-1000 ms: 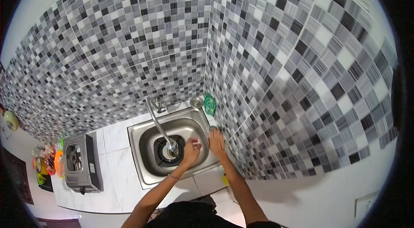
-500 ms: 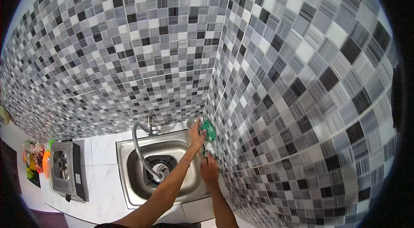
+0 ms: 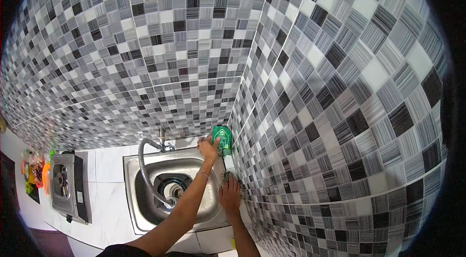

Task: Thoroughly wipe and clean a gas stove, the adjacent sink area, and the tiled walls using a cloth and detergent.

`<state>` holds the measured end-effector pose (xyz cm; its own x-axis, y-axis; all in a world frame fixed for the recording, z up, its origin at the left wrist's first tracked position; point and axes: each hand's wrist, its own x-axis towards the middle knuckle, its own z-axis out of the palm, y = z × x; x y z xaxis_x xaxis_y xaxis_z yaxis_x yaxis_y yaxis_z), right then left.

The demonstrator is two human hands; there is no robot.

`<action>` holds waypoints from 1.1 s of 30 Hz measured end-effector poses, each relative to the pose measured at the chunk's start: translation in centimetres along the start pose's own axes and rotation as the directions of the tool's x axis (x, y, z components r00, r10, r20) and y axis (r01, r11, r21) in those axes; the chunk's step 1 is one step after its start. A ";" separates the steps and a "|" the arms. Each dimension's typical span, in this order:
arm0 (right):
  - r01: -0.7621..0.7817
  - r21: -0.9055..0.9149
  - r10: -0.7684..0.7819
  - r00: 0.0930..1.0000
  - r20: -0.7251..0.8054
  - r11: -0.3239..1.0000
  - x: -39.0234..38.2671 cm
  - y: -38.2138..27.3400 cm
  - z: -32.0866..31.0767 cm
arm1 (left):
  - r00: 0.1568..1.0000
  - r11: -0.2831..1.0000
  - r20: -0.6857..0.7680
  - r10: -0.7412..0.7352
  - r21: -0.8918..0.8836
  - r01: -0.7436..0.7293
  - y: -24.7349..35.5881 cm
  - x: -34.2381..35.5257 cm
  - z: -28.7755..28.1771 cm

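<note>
A green pouch (image 3: 223, 134) stands upright in the corner behind the sink. My left hand (image 3: 208, 150) is closed at its lower left edge, the thumb against its front and the fingers bent to the left of it. What lies behind those fingers is hidden. Nearer to me, my right hand (image 3: 230, 196) lies palm down by the sink's right rim, its fingers stretched out. Their tips touch a dark, grey-green textured thing (image 3: 226, 176) beside the wall, too small to make out.
The steel sink (image 3: 128, 179) lies below my left forearm. A chrome tap (image 3: 162, 136) with a flexible grey hose (image 3: 144, 169) bends into the basin. A gas stove (image 3: 80, 191) stands on the white tiled counter (image 3: 109, 184) at left, beside colourful packages (image 3: 34, 172). Tiled walls close the back and right.
The green pouch has shifted left and now stands upright in the corner. My left hand has moved left with it, and the clear round thing behind the hand no longer shows.
</note>
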<state>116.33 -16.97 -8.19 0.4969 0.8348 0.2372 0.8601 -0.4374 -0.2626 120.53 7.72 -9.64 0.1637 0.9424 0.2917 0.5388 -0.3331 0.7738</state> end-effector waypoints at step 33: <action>0.146 0.075 -0.128 0.971 -0.204 0.987 0.2 0.4 0.0 | 0.944 0.894 0.050 0.327 -0.339 -0.292 6.6 -11.4 -20.7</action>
<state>116.79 -16.96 -8.28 0.3960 0.7978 0.4546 0.9122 -0.2850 -0.2943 105.12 -5.83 3.75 0.3724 0.7817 0.5003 0.1540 -0.5837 0.7972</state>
